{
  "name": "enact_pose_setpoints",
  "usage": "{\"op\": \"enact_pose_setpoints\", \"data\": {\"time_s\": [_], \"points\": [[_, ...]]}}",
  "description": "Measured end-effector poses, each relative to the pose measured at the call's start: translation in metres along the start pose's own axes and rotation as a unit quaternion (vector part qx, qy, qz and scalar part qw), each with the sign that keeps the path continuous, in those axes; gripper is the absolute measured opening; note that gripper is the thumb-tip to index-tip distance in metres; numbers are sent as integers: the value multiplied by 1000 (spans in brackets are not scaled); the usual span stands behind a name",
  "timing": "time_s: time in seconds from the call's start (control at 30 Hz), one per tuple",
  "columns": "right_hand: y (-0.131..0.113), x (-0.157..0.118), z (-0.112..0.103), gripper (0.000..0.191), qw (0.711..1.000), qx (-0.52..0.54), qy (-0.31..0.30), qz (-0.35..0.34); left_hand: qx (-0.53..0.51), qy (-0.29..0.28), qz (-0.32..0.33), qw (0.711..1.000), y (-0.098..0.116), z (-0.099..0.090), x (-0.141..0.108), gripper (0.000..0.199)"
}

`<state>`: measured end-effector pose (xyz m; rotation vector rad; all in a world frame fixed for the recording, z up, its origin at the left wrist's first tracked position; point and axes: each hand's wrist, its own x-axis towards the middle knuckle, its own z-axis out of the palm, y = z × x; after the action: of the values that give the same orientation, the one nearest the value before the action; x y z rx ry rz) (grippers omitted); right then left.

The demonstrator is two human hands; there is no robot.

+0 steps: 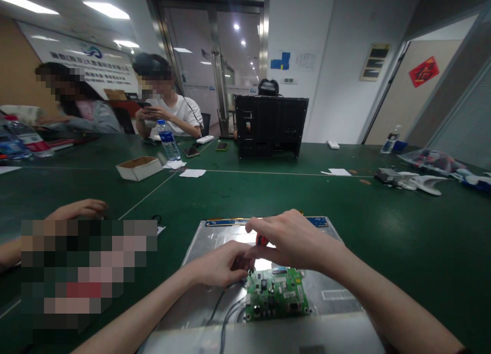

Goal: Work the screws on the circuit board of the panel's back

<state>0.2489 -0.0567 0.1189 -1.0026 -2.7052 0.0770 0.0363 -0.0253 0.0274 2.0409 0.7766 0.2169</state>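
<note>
A green circuit board (276, 294) lies on a silvery metal panel (333, 280), with dark cables running off its left side. My right hand (293, 239) is closed round a red and black tool handle (262, 240) above the board's upper left corner. Just left of it, my left hand (222, 263) has its fingers pressed together at that same corner; what they hold, if anything, is hidden. A blue strip board (226, 222) runs along the panel's far edge.
Across the green table (215, 195) stands a black panel (271, 126). An open box (139, 168) and a bottle (168, 140) are at the back left, a white tool-like object (410, 180) at the right. Another person's hand (82, 209) rests at the near left; two people sit beyond.
</note>
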Motion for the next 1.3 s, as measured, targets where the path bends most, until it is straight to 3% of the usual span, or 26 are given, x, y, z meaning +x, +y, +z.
{"op": "enact_pose_setpoints", "data": {"time_s": [0.2,0.33,0.47,0.7,0.9,1.1,1.3], "points": [[-3,-1,1,31,1000,19,5,0,7,3,0,1000,0,0,1,11],[-1,-1,0,26,1000,19,1,-14,27,6,4,1000,0,-1,1,11],[-1,0,-2,20,1000,-8,-11,14,18,-3,11,1000,0,-1,1,12],[-2,-1,-1,34,1000,11,3,-10,-4,14,0,1000,0,-1,2,9],[-2,2,1,24,999,-1,-6,37,-2,3,0,1000,-2,-2,2,9],[-1,0,0,25,1000,19,22,-3,0,9,-16,1000,-7,-2,3,11],[-1,2,-1,20,1000,-4,-2,25,3,-7,-21,1000,-4,-3,3,11]]}}
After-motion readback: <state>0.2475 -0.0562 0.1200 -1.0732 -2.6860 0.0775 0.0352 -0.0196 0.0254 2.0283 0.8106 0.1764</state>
